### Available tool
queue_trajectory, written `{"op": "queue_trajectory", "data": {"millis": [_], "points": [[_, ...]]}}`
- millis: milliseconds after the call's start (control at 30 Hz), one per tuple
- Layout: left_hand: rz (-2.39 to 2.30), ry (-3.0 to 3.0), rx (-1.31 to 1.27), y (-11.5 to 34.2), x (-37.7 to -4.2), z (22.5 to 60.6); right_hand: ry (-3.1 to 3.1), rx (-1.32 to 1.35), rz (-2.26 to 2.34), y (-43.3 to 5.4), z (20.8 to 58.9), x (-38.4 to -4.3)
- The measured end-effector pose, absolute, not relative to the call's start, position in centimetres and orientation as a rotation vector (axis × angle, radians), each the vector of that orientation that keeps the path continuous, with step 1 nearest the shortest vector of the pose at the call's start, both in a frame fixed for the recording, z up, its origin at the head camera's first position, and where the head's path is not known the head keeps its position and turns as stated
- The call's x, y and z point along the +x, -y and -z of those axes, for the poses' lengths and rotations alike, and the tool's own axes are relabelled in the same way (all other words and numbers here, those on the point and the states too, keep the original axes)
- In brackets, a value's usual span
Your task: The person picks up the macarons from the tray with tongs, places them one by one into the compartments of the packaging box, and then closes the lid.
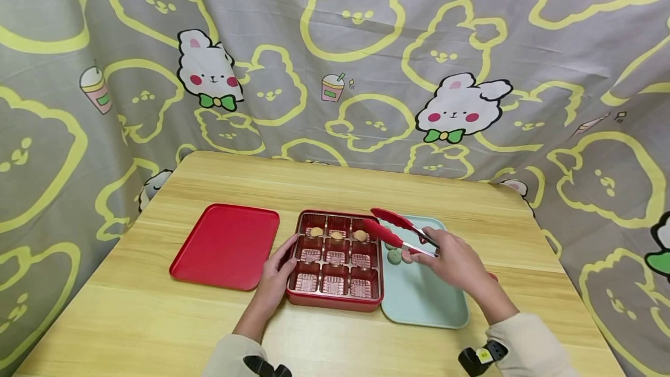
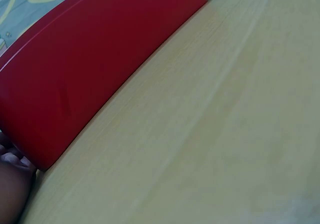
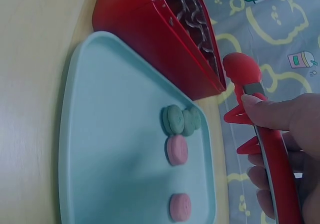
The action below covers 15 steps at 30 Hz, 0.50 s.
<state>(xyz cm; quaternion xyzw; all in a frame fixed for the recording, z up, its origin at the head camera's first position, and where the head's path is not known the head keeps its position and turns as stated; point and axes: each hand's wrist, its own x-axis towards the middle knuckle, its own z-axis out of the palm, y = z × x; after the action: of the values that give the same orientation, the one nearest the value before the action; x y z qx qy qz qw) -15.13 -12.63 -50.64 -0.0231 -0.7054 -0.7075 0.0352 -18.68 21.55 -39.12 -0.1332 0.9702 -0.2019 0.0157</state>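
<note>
My left hand point(image 1: 273, 275) rests along the left side of a red box point(image 1: 335, 302), its fingers touching the wall. The box holds a divided plastic insert point(image 1: 335, 269) with rows of square compartments. A tan macaron point(image 1: 360, 235) sits in the far right compartment, and two more tan ones lie in the other far compartments. My right hand point(image 1: 456, 258) grips red-tipped tongs point(image 1: 400, 237) above the box's right rim. The tongs' tips stand apart, with nothing visible between them. Below the right hand, green macarons point(image 3: 174, 120) and pink macarons point(image 3: 177, 150) lie on a pale blue tray point(image 3: 115, 134).
Left of the box lies a flat red lid point(image 1: 227, 246) with a raised rim. The pale blue tray stands against the box's right side. A patterned curtain point(image 1: 335, 63) hangs behind the wooden table point(image 1: 157, 324).
</note>
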Motion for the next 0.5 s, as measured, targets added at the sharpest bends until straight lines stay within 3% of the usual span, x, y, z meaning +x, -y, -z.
{"op": "queue_trajectory", "data": {"millis": [500], "points": [[2.173, 2.168, -0.079, 12.7, -15.1, 50.6, -2.968, -0.302, 0.585, -24.0, 39.2, -17.6]]}}
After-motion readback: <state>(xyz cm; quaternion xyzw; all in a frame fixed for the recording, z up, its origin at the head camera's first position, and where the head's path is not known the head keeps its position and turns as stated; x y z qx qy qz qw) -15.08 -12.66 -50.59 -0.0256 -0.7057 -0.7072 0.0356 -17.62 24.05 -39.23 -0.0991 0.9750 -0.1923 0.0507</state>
